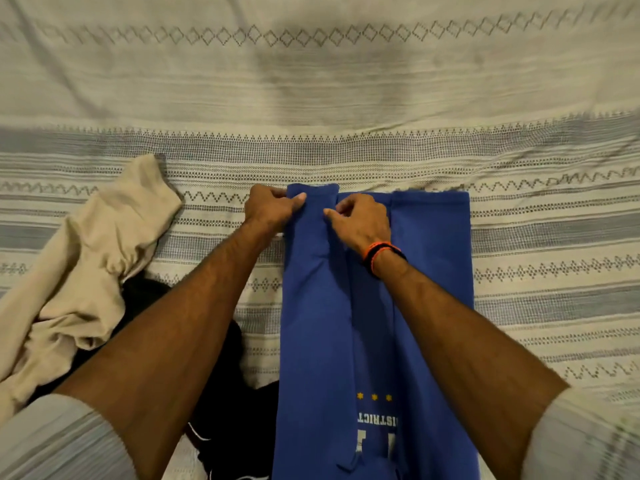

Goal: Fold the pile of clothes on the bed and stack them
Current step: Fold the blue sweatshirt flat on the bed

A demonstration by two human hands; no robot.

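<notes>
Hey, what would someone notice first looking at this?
The bright blue sweatshirt spread in the middle of the striped bedspread, with the left hand and right hand both pinching a folded sleeve at its far edge. Left of it lie a crumpled beige garment and black clothing.

Three garments are counted on the bed (346, 98): one blue sweatshirt (318, 323) laid flat, one beige garment (97, 244) crumpled at the left, and one black garment (228, 410) partly hidden beneath the left forearm. Two hands are seen, a left hand (268, 209) and a right hand (363, 220), both at the blue sweatshirt's far edge. One orange and black wristband (382, 252) is worn on the right wrist. Three small yellow stars (374, 397) are printed on the sweatshirt.
</notes>
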